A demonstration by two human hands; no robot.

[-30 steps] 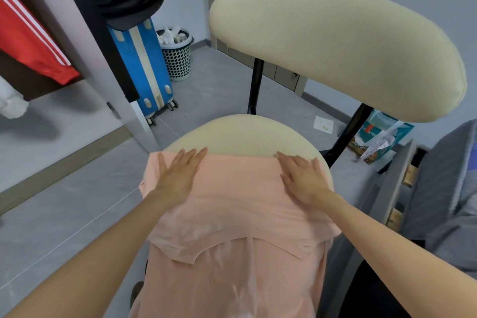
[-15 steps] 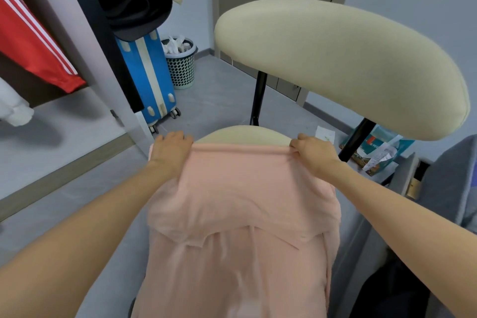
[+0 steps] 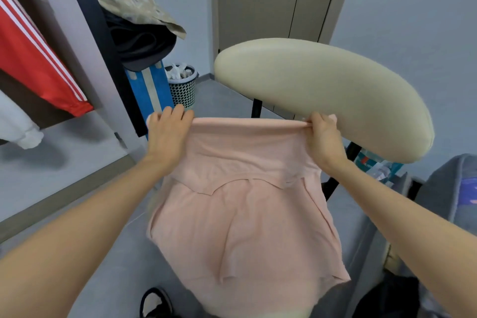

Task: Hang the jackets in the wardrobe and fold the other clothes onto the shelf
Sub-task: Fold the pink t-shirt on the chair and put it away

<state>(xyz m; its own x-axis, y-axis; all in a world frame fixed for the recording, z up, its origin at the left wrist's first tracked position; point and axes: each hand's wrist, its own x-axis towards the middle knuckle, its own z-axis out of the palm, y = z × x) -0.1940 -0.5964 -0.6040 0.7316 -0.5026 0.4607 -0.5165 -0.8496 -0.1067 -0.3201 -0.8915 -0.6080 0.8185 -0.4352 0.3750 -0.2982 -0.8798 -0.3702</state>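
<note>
Head view: left grip [image 3: 167,134] and right grip [image 3: 324,137] both pinch the pink shirt [image 3: 232,214]

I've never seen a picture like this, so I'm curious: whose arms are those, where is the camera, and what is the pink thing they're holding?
There is no machine here. The arms belong to a person who wears a camera on their head, so you look forward and down just as they do. The left hand and the right hand each grip one end of the top edge of a pink shirt and hold it up. The rest of the shirt drapes down in front of a cream chair and hides the seat. On the left, a red jacket hangs in the wardrobe. Further back stand a blue suitcase and a mesh bin.
</note>
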